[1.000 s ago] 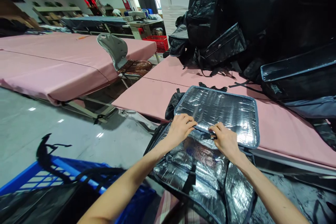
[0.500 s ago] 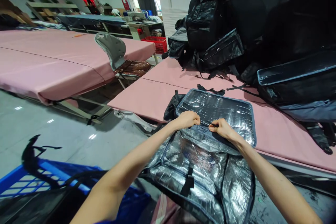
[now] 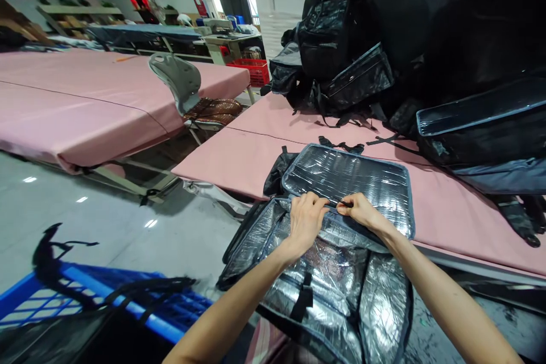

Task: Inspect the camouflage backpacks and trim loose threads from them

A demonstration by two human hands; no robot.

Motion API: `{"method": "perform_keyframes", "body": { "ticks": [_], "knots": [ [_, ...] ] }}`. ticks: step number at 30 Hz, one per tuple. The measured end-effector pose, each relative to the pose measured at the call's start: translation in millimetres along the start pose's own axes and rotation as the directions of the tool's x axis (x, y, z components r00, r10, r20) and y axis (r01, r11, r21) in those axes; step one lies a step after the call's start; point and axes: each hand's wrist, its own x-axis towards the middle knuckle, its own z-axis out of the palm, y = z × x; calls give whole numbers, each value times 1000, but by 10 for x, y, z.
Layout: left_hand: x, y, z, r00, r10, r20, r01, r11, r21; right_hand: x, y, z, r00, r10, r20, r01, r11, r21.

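An open bag (image 3: 324, 256) with a crinkled silver foil lining lies at the near edge of the pink table. Its lid (image 3: 354, 173), foil-faced with grey piping, is laid back flat on the table. At the seam between lid and body, my left hand (image 3: 307, 216) is closed, its fingertips pinching the fabric edge. Just right of it, my right hand (image 3: 362, 211) is closed around a small dark object (image 3: 346, 203), mostly hidden by the fingers, too small to name. A black strap (image 3: 305, 296) lies across the lining.
Black bags (image 3: 336, 40) are heaped at the back right of the pink table (image 3: 239, 151). A blue crate (image 3: 85, 278) with a dark bag and straps stands at the lower left. Beyond are a grey chair (image 3: 179, 82) and another pink table (image 3: 98, 108).
My left hand has turned at the seam, its back now facing up, and the forearm has swung right. The bag's left side shows more. My right hand stays nearly in place.
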Motion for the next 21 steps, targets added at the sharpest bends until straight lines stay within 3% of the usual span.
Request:
{"method": "perform_keyframes", "body": {
  "ticks": [2,4,6,8,10,12,15,21],
  "knots": [
    [77,-64,-54,999,-2,36,0,998,62,-14,8,12,1000,-13,-6,13,1000,-18],
    [201,-124,-106,987,-6,158,-7,997,81,-57,-1,6,1000,-24,-16,23,999,-31],
    [352,-170,-143,947,-24,320,9,999,49,-143,-30,-28,997,-51,-62,45,996,-82],
    [491,-201,-163,893,-29,450,30,1000,4,-263,-76,-76,976,-149,-158,105,960,-260],
    [584,-218,-170,856,-19,516,34,999,-19,-388,-128,-112,918,-326,-225,159,823,-545],
    [625,-222,-169,843,-27,537,39,999,-11,-484,-175,-116,854,-484,-188,172,605,-777],
    [625,-214,-165,837,-53,545,56,998,11,-546,-223,-75,794,-601,-92,163,357,-920],
    [606,-201,-153,833,-80,548,74,997,32,-534,-240,-21,730,-682,-39,141,207,-968]
  ]
}}
